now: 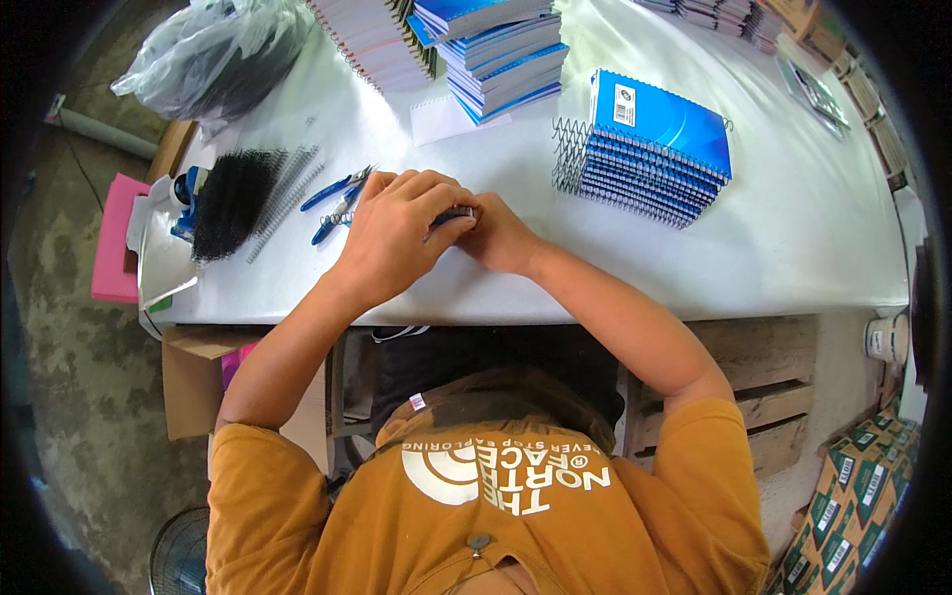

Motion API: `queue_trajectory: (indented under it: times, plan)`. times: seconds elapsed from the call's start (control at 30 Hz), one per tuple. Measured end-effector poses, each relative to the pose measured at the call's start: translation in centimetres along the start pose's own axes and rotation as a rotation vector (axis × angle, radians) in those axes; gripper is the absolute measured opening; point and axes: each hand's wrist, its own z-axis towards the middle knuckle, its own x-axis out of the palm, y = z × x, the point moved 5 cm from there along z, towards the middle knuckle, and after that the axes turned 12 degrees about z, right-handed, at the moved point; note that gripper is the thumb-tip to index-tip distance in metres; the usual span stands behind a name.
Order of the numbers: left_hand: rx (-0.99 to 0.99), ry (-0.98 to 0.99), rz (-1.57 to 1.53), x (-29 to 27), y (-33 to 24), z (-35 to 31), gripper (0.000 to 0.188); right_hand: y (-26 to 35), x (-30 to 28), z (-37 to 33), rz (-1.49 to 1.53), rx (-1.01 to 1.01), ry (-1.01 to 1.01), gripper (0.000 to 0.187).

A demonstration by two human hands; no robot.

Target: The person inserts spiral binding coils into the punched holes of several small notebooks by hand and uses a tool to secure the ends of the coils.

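Note:
My left hand (405,230) and my right hand (503,234) meet over the white table, both closed round a thin, dark blue-edged thing (452,215). Only a narrow strip of it shows between my fingers, so its kind stays hidden. Just left of my left hand lie blue-handled pliers (333,203), partly covered by that hand. Beyond them is a bundle of black spiral binding coils (234,203), with loose wire coils (283,203) along its right side.
Blue spiral notebooks (654,149) are piled to the right. A stack of blue-covered booklets (501,59) and spiral-bound pages (372,40) stand farther back. A plastic bag (223,59) sits at the far left, above a pink sheet stack (121,238). Green-and-brown boxes (848,496) stand lower right.

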Motion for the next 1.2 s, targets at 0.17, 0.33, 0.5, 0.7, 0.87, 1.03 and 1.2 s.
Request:
queue_trajectory:
  times: [0.17,0.33,0.5,0.7,0.87,1.03,1.2]
  plan:
    - [0.012,0.006,0.088,-0.4,-0.1,0.3,0.016,-0.3,0.0,0.1,-0.006,0.014,0.026,0.011]
    - [-0.057,0.114,0.093,-0.8,0.0,1.0,0.021,0.2,0.1,0.1,0.041,-0.093,0.058,0.012]
    - [-0.234,0.247,-0.052,-5.0,2.9,2.4,0.037,6.1,-3.5,-0.7,0.251,-0.347,-0.270,0.025]
    - [0.012,-0.458,-0.929,-7.9,-2.8,8.1,0.054,16.0,-10.6,-6.1,0.360,-0.865,-0.978,0.025]
    - [-0.156,-0.732,-1.134,-4.9,-6.7,11.2,0.045,16.4,-14.0,-8.7,-0.150,-0.633,-1.285,0.054]
    - [0.081,-1.043,-0.249,-3.8,-10.9,13.5,0.031,12.5,-17.1,-10.3,-0.072,-0.399,-1.264,0.070]
    - [0.053,-0.592,-0.480,2.3,-13.1,14.1,0.026,11.0,-17.4,-10.4,0.033,-0.519,-1.279,0.063]
